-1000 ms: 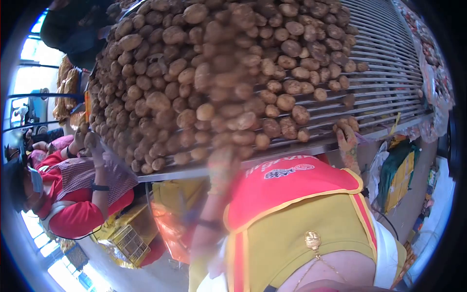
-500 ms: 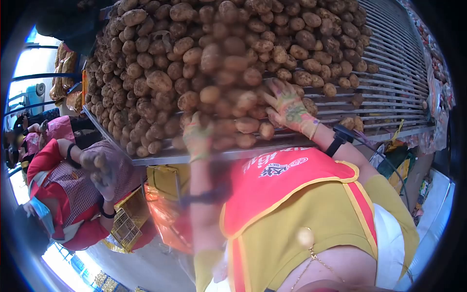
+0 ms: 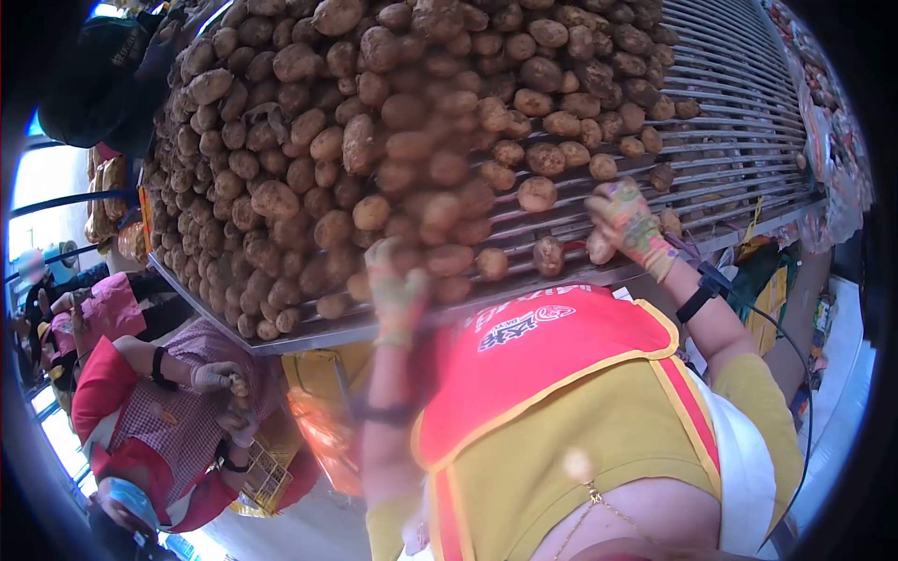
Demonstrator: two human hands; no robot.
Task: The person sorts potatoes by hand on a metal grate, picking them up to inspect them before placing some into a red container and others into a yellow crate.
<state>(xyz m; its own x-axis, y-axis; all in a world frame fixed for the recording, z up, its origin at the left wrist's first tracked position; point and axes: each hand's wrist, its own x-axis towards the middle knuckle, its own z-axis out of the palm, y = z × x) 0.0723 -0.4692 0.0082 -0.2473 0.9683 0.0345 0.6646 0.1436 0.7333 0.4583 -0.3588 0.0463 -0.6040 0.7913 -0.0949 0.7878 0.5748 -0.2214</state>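
Note:
Brown, soil-marked potatoes (image 3: 276, 199) lie heaped on a metal slatted table (image 3: 739, 122). My left hand (image 3: 398, 290), in a patterned glove, is at the heap's near edge, thumb apart from the fingers; part of it is blurred and I make out nothing in it. Farther right, my right hand (image 3: 627, 224), in a similar glove, has its fingers curled round a potato (image 3: 601, 248) over the slats. Between my hands a few loose potatoes (image 3: 492, 265) rest near the table's front edge.
At the left a co-worker in a red and checked apron (image 3: 154, 402) holds potatoes in gloved hands, beside a yellow crate (image 3: 267, 481). Another person in dark clothing (image 3: 98, 84) stands at the upper left. An orange bag (image 3: 323, 430) hangs below the table edge. A cable runs by my right arm.
My right hand has moved right, away from the heap, and its fingers have closed round a potato. Slats show where potatoes lay. The co-worker's hands have come lower, and the view has shifted.

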